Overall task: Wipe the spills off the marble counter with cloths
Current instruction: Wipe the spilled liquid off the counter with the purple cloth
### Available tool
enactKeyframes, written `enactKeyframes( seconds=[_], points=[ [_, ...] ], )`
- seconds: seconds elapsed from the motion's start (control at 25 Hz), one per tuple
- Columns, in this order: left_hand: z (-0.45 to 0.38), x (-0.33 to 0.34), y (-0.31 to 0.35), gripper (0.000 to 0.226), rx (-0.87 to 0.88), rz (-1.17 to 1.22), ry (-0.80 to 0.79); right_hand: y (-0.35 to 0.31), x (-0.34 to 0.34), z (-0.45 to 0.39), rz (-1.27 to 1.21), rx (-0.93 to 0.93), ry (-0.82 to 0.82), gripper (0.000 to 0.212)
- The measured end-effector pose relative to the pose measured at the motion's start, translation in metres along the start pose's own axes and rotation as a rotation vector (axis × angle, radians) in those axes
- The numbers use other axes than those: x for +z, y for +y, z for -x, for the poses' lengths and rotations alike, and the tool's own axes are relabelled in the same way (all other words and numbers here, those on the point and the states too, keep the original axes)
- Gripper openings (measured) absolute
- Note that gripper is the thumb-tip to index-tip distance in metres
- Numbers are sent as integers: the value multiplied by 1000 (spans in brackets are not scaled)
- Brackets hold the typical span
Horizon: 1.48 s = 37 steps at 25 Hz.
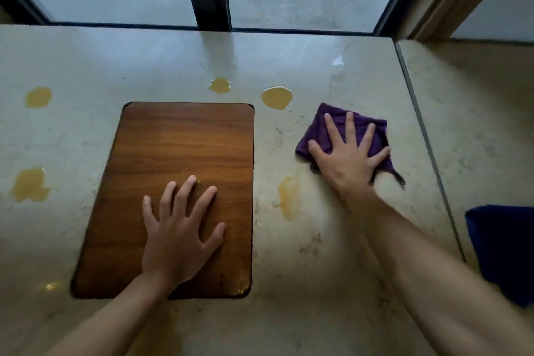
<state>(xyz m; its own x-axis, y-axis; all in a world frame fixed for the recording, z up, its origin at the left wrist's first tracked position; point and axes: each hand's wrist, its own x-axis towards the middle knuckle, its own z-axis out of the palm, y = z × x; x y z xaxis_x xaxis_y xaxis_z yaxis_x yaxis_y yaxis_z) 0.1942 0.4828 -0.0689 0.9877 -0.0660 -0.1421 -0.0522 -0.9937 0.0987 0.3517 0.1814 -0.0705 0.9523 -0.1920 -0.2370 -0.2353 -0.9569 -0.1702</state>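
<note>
Beige marble counter (332, 254), right hand (344, 157) splayed flat on the crumpled purple cloth (323, 130), left hand (176, 228) spread on the brown wooden board (179, 153): dragging risks smearing the round amber puddle (276, 98).

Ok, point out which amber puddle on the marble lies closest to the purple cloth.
The round amber puddle just beyond the purple cloth, off the wooden board's far right corner; the others lie farther left.

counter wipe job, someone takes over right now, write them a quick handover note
Left hand: flat on the wood board, holding nothing.
Right hand: fingers spread, pressing the purple cloth on the counter.
Done: smeared streak beside the board, only partly wiped.
Left: two puddles beyond the board, two at far left, wet spots at the board's near corners.
Spare blue cloth at right.
</note>
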Motion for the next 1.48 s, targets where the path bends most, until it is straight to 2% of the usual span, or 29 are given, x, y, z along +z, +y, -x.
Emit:
enactKeyframes(
  seconds=[0.12, 0.28, 0.4, 0.56, 0.76, 0.88, 1.04, 1.24, 1.36, 1.48],
  points=[
    [-3, 1, -3, 77, 6, -9, -9, -19, -33, -121, -3, -7, -14, 71],
    [-6, 7, -3, 75, 14, -56, 39, -48, -60, -227, -34, -23, -58, 70],
    [-7, 11, -3, 72, 12, -63, 80, -71, -65, -257, -9, -95, -64, 67],
    [-7, 10, -5, 71, 15, -37, 92, -84, -55, -236, 40, -236, -60, 64],
    [-6, 10, -4, 72, 26, 2, 87, -73, -31, -137, 103, -400, -68, 62],
    [-3, 8, -7, 72, 32, 8, 94, -56, -10, -35, 114, -418, -77, 62],
    [-6, 9, -7, 71, 26, 56, 111, -18, 30, 128, 131, -303, 13, 65],
    [-1, -3, -23, 62, 70, 157, -11, 10, 68, 323, 93, -13, -65, 71],
    [2, -17, -45, 59, 91, 217, -18, -5, 95, 391, 53, 50, -6, 70],
    [2, -23, -70, 57, 95, 170, 40, -31, 103, 412, 50, 54, -13, 72]
  ],
)
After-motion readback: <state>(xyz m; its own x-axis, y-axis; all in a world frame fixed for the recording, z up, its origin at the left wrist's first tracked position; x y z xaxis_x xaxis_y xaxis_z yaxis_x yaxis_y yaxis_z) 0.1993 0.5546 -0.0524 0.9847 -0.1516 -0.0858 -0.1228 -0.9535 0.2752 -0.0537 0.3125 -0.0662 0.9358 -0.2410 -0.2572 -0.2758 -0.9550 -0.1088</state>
